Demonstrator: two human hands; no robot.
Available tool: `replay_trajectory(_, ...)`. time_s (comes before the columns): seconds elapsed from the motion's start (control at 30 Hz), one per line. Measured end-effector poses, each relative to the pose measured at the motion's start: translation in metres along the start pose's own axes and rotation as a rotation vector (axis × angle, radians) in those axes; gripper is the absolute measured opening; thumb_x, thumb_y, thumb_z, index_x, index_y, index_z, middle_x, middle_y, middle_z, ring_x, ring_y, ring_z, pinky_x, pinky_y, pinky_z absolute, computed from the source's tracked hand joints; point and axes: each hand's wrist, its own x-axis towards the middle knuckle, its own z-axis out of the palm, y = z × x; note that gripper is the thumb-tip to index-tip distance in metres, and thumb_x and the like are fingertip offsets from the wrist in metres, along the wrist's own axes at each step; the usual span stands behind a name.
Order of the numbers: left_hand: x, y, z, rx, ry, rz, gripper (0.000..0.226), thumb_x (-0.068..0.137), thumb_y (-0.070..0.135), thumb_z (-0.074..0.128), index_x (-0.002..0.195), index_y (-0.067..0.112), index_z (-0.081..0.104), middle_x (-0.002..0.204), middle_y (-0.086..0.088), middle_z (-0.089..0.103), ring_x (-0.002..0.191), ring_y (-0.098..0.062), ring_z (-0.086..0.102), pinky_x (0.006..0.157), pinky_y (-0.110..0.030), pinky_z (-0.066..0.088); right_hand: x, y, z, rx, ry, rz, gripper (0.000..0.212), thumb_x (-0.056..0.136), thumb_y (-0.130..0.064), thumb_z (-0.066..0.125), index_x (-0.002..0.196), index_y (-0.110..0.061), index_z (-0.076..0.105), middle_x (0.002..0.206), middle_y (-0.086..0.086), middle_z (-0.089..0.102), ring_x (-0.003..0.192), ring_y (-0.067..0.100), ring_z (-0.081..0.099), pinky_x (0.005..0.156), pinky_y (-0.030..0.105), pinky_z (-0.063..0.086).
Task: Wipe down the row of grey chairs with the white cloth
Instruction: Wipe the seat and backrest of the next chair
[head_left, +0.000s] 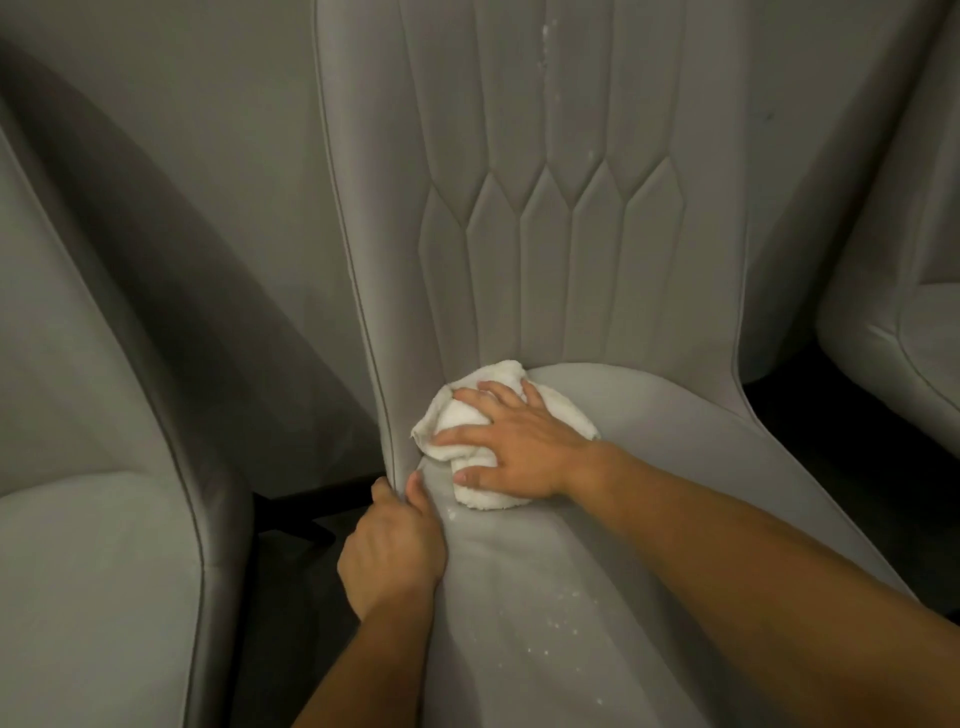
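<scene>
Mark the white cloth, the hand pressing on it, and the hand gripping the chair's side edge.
white cloth (470, 418): head view, bunched top fold between the fingers.
right hand (519, 441): head view, back of the hand, fingers spread on the cloth.
left hand (392, 551): head view, back of the hand gripping the seat's edge.

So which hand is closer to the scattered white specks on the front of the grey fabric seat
Left. The left hand grips the seat's side edge just up-left of the white specks; the right hand presses the crumpled white cloth farther back, near the backrest.
</scene>
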Motion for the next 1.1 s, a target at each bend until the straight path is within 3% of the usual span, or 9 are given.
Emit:
replay_trajectory(0.1,0.000,-0.001,0.000,0.013,0.008,-0.001,0.060,0.092,0.067,0.005,0.100,0.024,0.046,0.065,0.007,0.046,0.058,-0.015,0.051,0.056,-0.035,0.046,0.002,-0.003,-0.002,-0.011,-0.004,0.021,0.066,0.083,-0.077,0.028,0.147,-0.060,0.032,0.168,-0.013,0.010,0.153,0.023,0.002,0.119,0.060,0.000)
replay_trajectory(0.27,0.003,-0.002,0.001,0.026,-0.003,-0.013,0.059,0.092,0.067,0.007,0.103,0.025,0.047,0.071,0.004,0.050,0.065,-0.020,0.054,0.059,-0.036,0.044,0.012,-0.005,-0.006,-0.026,0.092,0.145,0.063,0.078,-0.079,0.032,0.137,-0.057,0.037,0.153,-0.012,0.036,0.145,0.025,0.022,0.112,0.062,0.013)
replay_trajectory(0.43,0.005,-0.005,0.002,0.036,0.009,0.000,0.062,0.093,0.067,0.007,0.103,0.024,0.050,0.066,0.006,0.046,0.061,-0.019,0.051,0.057,-0.034,0.042,0.002,0.049,-0.035,-0.044,-0.024,0.462,0.085,0.078,-0.088,0.039,0.152,-0.052,0.023,0.161,-0.013,0.029,0.150,0.023,0.021,0.111,0.074,0.010)
replay_trajectory(0.57,0.004,-0.005,0.005,0.070,-0.002,0.004,0.063,0.093,0.067,0.006,0.103,0.023,0.050,0.076,-0.002,0.060,0.068,-0.025,0.059,0.065,-0.040,0.051,-0.042,0.088,-0.037,-0.101,0.046,0.645,0.085,0.080,-0.087,0.034,0.153,-0.046,0.023,0.163,-0.007,0.032,0.148,0.025,0.027,0.113,0.057,0.022)
replay_trajectory(0.67,0.004,-0.004,0.004,0.071,0.000,0.001,0.066,0.092,0.068,0.004,0.102,0.023,0.051,0.072,0.000,0.057,0.064,-0.023,0.056,0.061,-0.038,0.049,-0.062,0.080,-0.026,-0.049,0.149,0.742,0.077,0.082,-0.082,0.033,0.149,-0.046,0.028,0.158,-0.005,0.037,0.145,0.026,0.029,0.110,0.055,0.026)
replay_trajectory(0.87,0.004,-0.005,0.008,0.091,-0.008,0.006,0.064,0.091,0.069,0.001,0.096,0.024,0.046,0.072,-0.001,0.049,0.066,-0.026,0.052,0.059,-0.037,0.040,-0.128,0.054,-0.024,-0.028,0.163,0.856,0.075,0.086,-0.077,0.037,0.151,-0.044,0.023,0.159,-0.002,0.032,0.145,0.030,0.024,0.111,0.057,0.026)
replay_trajectory(1.1,0.009,-0.008,0.011,0.079,-0.006,0.000,0.069,0.094,0.066,0.006,0.110,0.016,0.051,0.091,-0.017,0.065,0.080,-0.038,0.061,0.062,-0.039,0.037,-0.226,-0.015,-0.011,-0.073,0.095,0.905,0.081,0.078,-0.084,0.021,0.151,-0.050,0.011,0.162,-0.009,0.020,0.149,0.025,0.011,0.115,0.053,0.023)
